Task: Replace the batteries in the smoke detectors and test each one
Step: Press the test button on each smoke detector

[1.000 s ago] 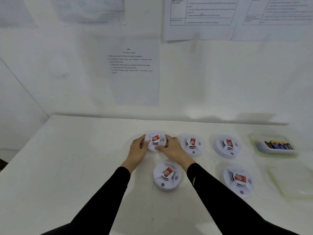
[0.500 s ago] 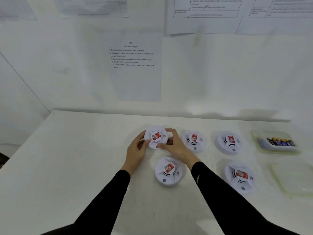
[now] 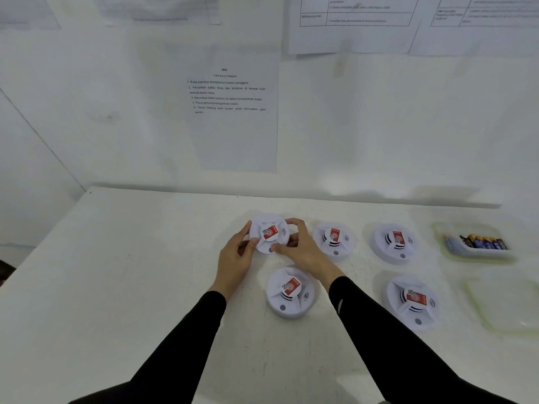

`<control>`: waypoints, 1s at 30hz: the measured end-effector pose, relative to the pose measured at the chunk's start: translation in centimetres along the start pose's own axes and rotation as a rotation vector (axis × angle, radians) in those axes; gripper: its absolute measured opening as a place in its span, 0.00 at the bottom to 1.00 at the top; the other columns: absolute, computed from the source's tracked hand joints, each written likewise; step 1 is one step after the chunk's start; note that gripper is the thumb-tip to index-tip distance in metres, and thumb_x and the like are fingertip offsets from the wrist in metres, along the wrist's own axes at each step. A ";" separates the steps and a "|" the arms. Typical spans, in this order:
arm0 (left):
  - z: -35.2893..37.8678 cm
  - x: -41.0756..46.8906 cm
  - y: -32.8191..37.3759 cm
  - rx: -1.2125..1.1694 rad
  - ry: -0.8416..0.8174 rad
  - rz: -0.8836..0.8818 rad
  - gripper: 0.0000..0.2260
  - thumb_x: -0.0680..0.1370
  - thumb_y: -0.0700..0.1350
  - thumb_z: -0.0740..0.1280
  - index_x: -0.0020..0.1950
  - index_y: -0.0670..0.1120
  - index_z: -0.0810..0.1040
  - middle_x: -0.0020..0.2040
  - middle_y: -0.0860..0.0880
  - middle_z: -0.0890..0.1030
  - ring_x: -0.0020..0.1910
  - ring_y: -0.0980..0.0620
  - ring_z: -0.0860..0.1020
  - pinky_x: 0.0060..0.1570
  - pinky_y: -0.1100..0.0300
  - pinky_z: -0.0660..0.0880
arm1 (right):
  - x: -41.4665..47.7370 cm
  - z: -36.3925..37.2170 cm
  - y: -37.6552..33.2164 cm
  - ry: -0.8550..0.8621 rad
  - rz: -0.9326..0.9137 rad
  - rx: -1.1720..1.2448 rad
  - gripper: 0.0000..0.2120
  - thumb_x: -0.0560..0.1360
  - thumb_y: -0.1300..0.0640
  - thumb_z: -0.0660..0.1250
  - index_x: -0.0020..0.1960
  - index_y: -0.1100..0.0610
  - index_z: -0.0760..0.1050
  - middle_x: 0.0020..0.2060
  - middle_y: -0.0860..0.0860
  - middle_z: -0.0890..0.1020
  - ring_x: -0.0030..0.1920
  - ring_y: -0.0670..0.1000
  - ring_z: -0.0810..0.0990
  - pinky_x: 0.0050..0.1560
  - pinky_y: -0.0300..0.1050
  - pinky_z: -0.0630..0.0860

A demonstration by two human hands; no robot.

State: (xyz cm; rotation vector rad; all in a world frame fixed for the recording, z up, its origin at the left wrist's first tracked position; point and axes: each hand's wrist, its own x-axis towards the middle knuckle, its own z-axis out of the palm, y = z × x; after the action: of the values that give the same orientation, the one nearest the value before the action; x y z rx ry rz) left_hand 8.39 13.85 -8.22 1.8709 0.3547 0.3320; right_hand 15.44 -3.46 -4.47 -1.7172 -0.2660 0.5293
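Bright, even, washed-out white scene with soft shadows

Diffuse overhead light flattens the white table (image 3: pixel 116 287) and wall (image 3: pixel 379 126); faint shadows sit beside each smoke detector (image 3: pixel 291 293). A pale sheen marks the wall just above the table's far edge. Wide-angle bending curves the table edges, and the printed sheets (image 3: pixel 233 112) read soft and slightly blurred.
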 end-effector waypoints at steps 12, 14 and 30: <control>0.2 -0.1 0.2 0.030 0.036 0.006 0.19 0.81 0.44 0.67 0.72 0.51 0.73 0.55 0.65 0.78 0.51 0.73 0.77 0.49 0.78 0.70 | -0.1 0.0 -0.2 -0.002 0.001 -0.008 0.31 0.70 0.59 0.76 0.66 0.48 0.63 0.47 0.51 0.79 0.46 0.48 0.80 0.45 0.38 0.76; 0.2 -0.1 0.2 0.035 0.038 0.007 0.19 0.81 0.45 0.67 0.72 0.51 0.73 0.55 0.65 0.78 0.51 0.73 0.76 0.49 0.78 0.70 | -0.1 0.0 -0.1 -0.001 0.001 -0.010 0.31 0.70 0.58 0.76 0.66 0.48 0.63 0.48 0.52 0.79 0.47 0.49 0.80 0.46 0.39 0.77; 0.3 -0.1 0.1 0.040 0.041 0.016 0.19 0.81 0.45 0.67 0.73 0.50 0.73 0.55 0.67 0.77 0.51 0.74 0.76 0.50 0.78 0.70 | -0.1 0.0 -0.1 0.008 -0.004 -0.020 0.30 0.70 0.58 0.76 0.65 0.47 0.64 0.48 0.53 0.79 0.47 0.49 0.80 0.45 0.39 0.77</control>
State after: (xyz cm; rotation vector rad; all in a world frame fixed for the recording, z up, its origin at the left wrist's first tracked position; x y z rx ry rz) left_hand 8.44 13.55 -8.19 1.9094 0.3768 0.3764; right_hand 15.34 -3.51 -4.30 -1.7379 -0.2696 0.5180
